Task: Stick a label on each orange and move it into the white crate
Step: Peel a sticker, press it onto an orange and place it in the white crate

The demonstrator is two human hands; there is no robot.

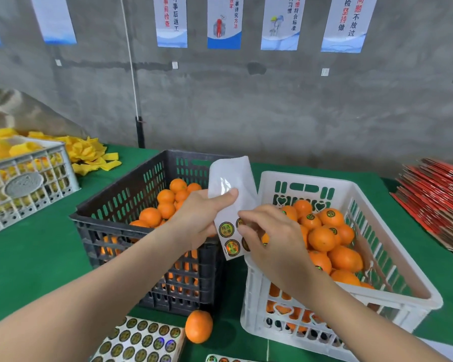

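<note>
Label sheet (229, 178) held upright above the gap between black crate (120, 231) and white crate (351, 189), probably for a short trip from peeled sticker to fruit. Left hand (196, 218) pinching the sheet, thumb flat on its face, remaining fingers behind the paper and out of sight. Right hand (272, 239) at the sheet's right edge, fingers (249, 215) curled close together and pinching there over the second column of round labels, seemingly working one free. Label already lifted or not: impossible to tell, that spot covered by the knuckles.

Upper part of the sheet bare and glossy, only a few labels left low down. Unlabelled oranges (165, 202) heaped in the black crate. Labelled oranges (322, 239) in the white crate, stickers facing up on several. One loose orange (198, 326) on the green worktop (37, 257) just in front of the black crate, within easy reach, perhaps next in line.

Spare label sheets (139, 343) at the near edge, cut off by the frame. Printing on the labels too small to read.
</note>
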